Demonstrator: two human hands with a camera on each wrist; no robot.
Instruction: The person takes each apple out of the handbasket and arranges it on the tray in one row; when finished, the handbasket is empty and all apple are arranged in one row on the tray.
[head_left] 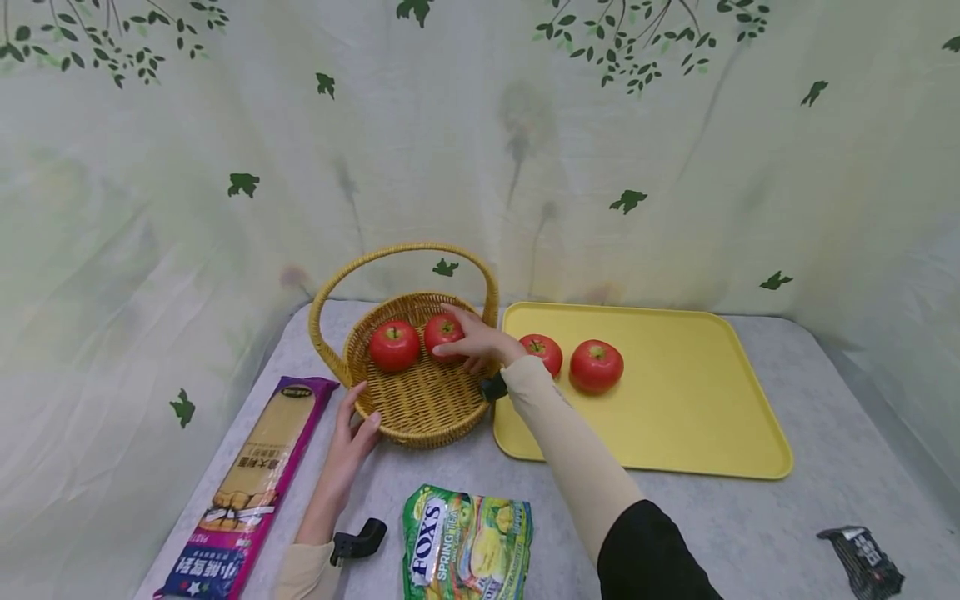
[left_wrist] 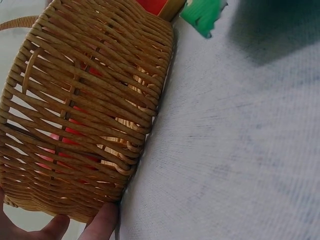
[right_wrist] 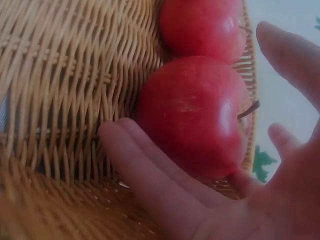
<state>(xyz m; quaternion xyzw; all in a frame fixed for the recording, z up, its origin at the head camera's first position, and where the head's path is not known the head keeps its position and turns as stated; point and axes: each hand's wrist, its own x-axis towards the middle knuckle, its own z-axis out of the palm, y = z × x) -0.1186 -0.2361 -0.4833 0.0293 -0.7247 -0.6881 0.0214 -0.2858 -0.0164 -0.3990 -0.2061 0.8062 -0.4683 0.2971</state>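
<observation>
Two red apples sit in the wicker basket (head_left: 420, 408), one at the left (head_left: 393, 346) and one at the right (head_left: 441, 335). My right hand (head_left: 480, 337) reaches over the basket's right side to the right apple. In the right wrist view its straight fingers lie along that apple (right_wrist: 192, 115), with the thumb spread apart from it. At the basket's left front my left hand (head_left: 352, 442) touches the outer wall. The left wrist view shows its fingertips (left_wrist: 105, 220) low against the weave (left_wrist: 90, 115).
A yellow tray (head_left: 697, 400) to the right bears two more apples, one partly behind the right arm. A long purple-edged food packet (head_left: 251, 492) lies at left, a green FOX'S candy bag (head_left: 468, 542) at front, and a small black packet (head_left: 866, 562) at far right.
</observation>
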